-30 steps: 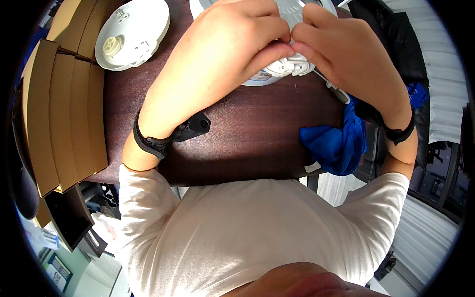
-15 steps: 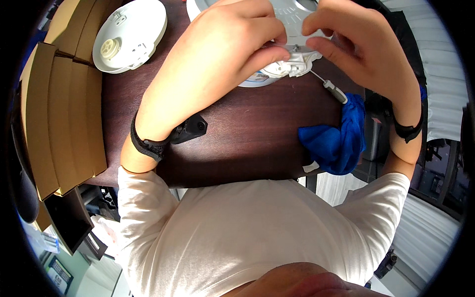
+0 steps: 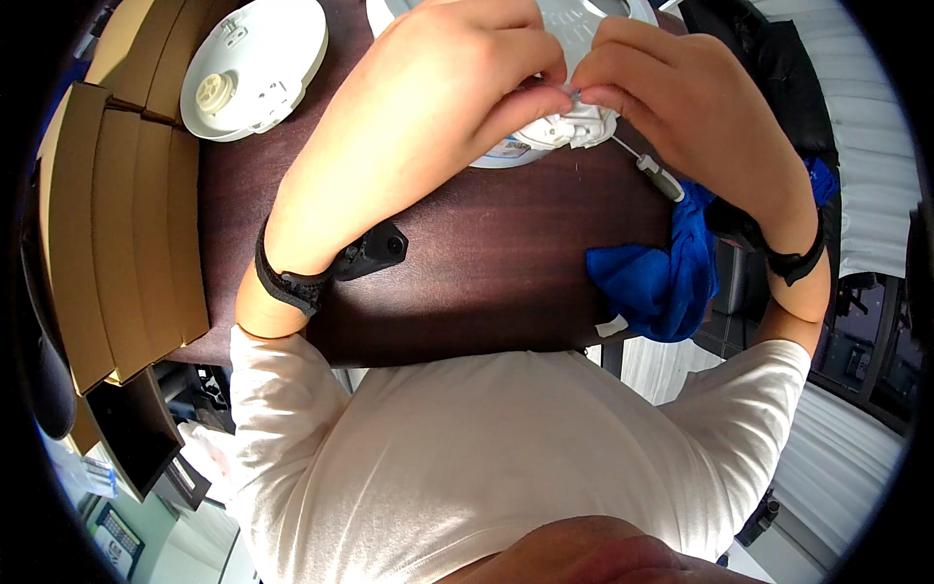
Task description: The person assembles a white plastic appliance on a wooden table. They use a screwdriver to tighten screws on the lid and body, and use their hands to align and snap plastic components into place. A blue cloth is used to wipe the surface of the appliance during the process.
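A white moulded plastic part [image 3: 574, 128] is held at the far side of the table, above a large white round housing [image 3: 503, 154]. My left hand [image 3: 467, 83] is closed, thumb and fingers gripping this part at its upper left. The fingertips of my right hand [image 3: 671, 92] are pinched together at the part's top edge, close to the left thumb. Whatever sits between them is too small and covered to make out. Just below the right hand, a screwdriver [image 3: 662, 179] with a grey and white handle lies with its shaft toward the white part.
A white round cover [image 3: 282, 58] with a cream knob [image 3: 215, 93] lies at the far left beside cardboard boxes [image 3: 136, 234]. A blue cloth [image 3: 652, 287] rests on the table's right edge. Black straps circle both wrists; the left one carries a black device [image 3: 375, 251].
My right hand has moved left and its fingers have closed at the part's top edge, where a small metal piece showed before. The left hand has stayed nearly still.
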A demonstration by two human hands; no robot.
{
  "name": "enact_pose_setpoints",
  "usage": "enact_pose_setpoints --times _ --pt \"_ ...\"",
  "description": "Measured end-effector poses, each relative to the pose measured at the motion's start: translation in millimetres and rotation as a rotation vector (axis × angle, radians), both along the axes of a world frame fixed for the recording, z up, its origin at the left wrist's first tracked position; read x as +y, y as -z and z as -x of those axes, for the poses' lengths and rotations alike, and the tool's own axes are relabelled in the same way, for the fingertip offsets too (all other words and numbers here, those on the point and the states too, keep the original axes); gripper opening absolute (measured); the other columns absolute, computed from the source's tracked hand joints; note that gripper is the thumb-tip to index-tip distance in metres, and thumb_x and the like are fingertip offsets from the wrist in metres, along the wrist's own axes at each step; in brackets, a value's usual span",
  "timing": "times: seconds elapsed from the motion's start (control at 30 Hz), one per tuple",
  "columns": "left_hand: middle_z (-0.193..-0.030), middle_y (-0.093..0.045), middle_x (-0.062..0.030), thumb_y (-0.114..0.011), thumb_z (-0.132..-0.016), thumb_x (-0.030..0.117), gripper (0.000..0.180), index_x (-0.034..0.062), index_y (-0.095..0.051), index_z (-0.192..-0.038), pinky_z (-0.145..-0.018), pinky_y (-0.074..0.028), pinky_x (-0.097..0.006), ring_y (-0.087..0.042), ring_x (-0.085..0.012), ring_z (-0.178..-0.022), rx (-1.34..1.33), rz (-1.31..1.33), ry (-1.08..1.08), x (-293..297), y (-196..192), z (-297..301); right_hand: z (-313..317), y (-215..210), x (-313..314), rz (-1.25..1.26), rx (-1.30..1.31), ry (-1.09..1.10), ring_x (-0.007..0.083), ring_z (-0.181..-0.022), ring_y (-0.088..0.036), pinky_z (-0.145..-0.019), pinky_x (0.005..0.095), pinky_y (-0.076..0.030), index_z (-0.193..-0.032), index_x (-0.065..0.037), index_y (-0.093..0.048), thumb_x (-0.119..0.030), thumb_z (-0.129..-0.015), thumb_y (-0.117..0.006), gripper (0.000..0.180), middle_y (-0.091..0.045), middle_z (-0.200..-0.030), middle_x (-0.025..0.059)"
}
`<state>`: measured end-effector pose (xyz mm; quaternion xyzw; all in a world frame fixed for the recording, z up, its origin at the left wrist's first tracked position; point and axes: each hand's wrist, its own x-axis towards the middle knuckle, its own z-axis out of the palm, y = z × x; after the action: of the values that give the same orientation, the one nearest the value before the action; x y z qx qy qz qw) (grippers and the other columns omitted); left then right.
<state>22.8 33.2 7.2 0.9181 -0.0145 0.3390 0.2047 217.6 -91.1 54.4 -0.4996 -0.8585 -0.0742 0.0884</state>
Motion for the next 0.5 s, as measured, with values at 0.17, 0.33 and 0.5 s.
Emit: enact_pose_setpoints --times 0.17,0.33,0.5 --pt "-0.086 -0.062 -0.0084 -0.079 -0.082 0.015 0.017 0.0033 -0.071 -0.091 -0.068 -0.049 -0.034 -0.061 -0.0255 -0.079 0.008 0.063 -0.007 -2.4 0.9 0.8 -0.8 -9.1 -4.3 0.145 0.034 0.14 0.0243 -0.067 -0.061 -0.061 0.0305 -0.048 -0.095 -0.007 -0.068 -0.019 -0.092 -0.07 0.013 -0.063 -0.09 0.0065" --pt "-0.086 -0.062 -0.0081 -0.079 -0.082 0.015 0.017 0.0029 -0.07 -0.091 -0.068 -0.05 -0.035 -0.061 -0.0254 -0.079 -0.001 0.034 0.004 -1.3 0.1 -0.9 0.2 1.3 -4.3 0.022 0.028 0.079 0.0249 -0.069 -0.061 -0.062 0.0307 -0.048 -0.097 -0.007 -0.068 -0.019 -0.094 -0.069 0.013 -0.063 -0.091 0.0064" --pt "-0.086 -0.062 -0.0082 -0.079 -0.081 0.014 0.018 0.0026 -0.07 -0.091 -0.069 -0.049 -0.035 -0.061 -0.0259 -0.079 -0.013 0.031 0.017 -0.4 1.1 -0.4 3.0 5.1 -6.3 0.028 0.06 0.072 0.0256 -0.074 -0.062 -0.064 0.0313 -0.049 -0.1 -0.006 -0.066 -0.016 -0.094 -0.068 0.012 -0.063 -0.096 0.0069"
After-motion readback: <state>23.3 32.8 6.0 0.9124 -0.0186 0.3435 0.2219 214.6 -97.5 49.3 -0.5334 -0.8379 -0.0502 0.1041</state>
